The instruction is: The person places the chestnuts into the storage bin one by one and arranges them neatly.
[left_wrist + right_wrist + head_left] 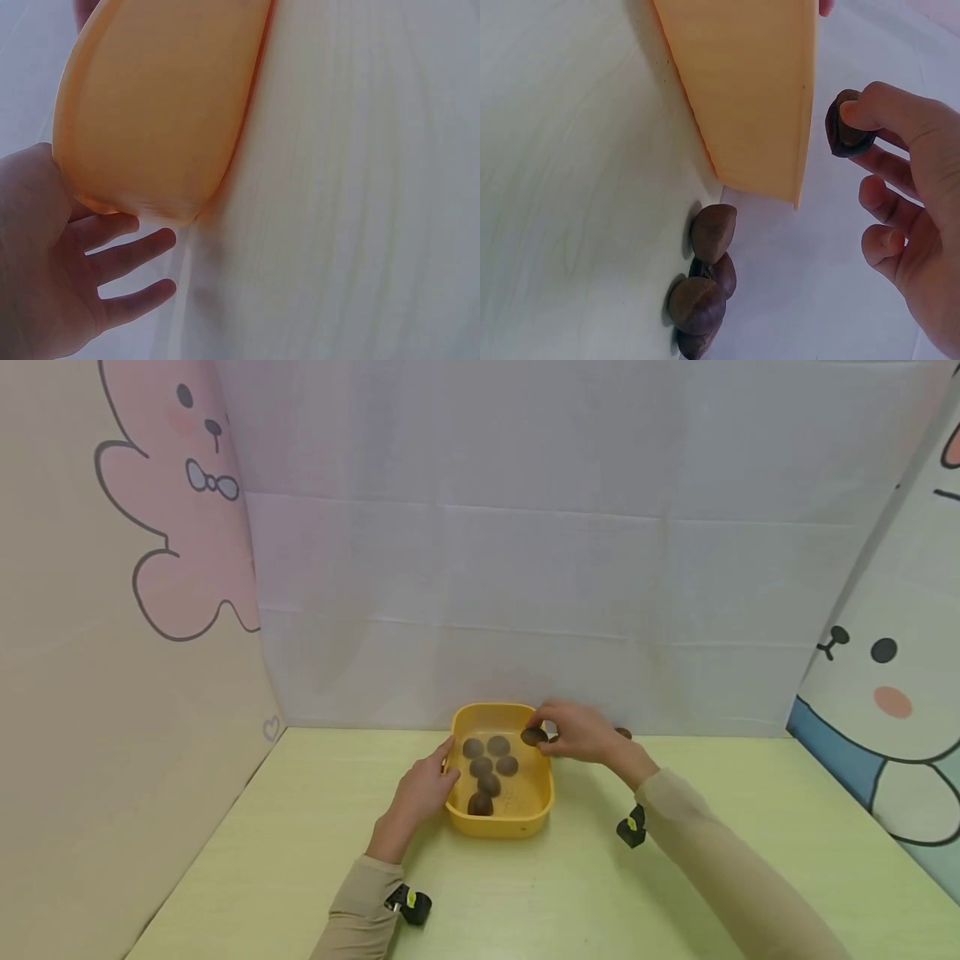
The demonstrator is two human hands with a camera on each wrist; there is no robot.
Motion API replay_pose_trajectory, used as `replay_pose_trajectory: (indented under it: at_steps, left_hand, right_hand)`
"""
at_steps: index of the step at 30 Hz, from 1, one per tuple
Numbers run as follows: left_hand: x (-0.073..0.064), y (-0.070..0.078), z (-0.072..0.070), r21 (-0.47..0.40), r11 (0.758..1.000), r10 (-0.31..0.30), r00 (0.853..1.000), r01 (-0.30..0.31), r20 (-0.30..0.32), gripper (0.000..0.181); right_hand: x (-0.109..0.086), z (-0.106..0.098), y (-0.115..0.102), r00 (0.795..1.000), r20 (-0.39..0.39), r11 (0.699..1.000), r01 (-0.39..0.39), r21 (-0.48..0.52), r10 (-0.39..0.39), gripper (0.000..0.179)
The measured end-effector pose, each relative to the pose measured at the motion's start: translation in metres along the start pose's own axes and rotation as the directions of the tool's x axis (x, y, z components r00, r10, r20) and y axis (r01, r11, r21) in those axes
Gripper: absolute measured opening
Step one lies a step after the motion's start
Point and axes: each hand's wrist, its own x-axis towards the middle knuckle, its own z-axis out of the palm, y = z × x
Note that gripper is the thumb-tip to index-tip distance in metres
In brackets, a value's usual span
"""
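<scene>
A yellow plastic bin (501, 827) stands on the table near the back wall, with several brown chestnuts (481, 767) lying on its floor. My left hand (422, 789) holds the bin's left rim, thumb over the edge; the left wrist view has the other fingers spread at the bin's outer wall (157, 112). Above the bin's right rim, my right hand (579, 732) pinches one chestnut (849, 127) between thumb and fingertips. Its other fingers are loosely bent.
On the table outside the bin's right side sits a small cluster of chestnuts (697, 306), mostly hidden behind the right hand in the head view. A white sheet (465, 568) hangs as the back wall. Printed side panels (180, 685) flank the pale green table (337, 802).
</scene>
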Motion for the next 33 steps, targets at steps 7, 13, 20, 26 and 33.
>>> replay_pose_trajectory:
  at_steps: [7, 13, 20, 26, 33]
  left_hand:
    - [0.000, 0.000, 0.000, 0.004, 1.000, 0.001, 1.000, -0.001, 0.002, 0.060]
    - [0.000, 0.000, 0.000, 0.004, 1.000, 0.002, 1.000, -0.002, 0.001, 0.059]
    - [-0.001, 0.003, -0.002, -0.001, 1.000, 0.007, 1.000, -0.007, 0.001, 0.060]
    - [-0.002, 0.003, -0.002, 0.007, 1.000, 0.008, 1.000, -0.008, 0.007, 0.060]
    - [-0.002, 0.004, -0.003, -0.001, 1.000, 0.005, 1.000, -0.005, 0.006, 0.060]
  right_hand:
    - [0.010, 0.012, -0.012, 0.998, 0.047, 0.999, 0.034, -0.023, -0.033, 0.029]
    - [0.015, 0.022, -0.016, 0.993, 0.073, 0.996, 0.091, -0.024, -0.089, 0.028]
    - [0.019, 0.033, -0.021, 0.979, 0.170, 0.993, 0.115, 0.004, -0.114, 0.024]
    - [0.022, 0.037, -0.026, 0.964, 0.233, 0.991, 0.135, -0.003, -0.130, 0.025]
    - [0.025, 0.041, -0.031, 0.960, 0.262, 0.991, 0.120, -0.060, -0.100, 0.019]
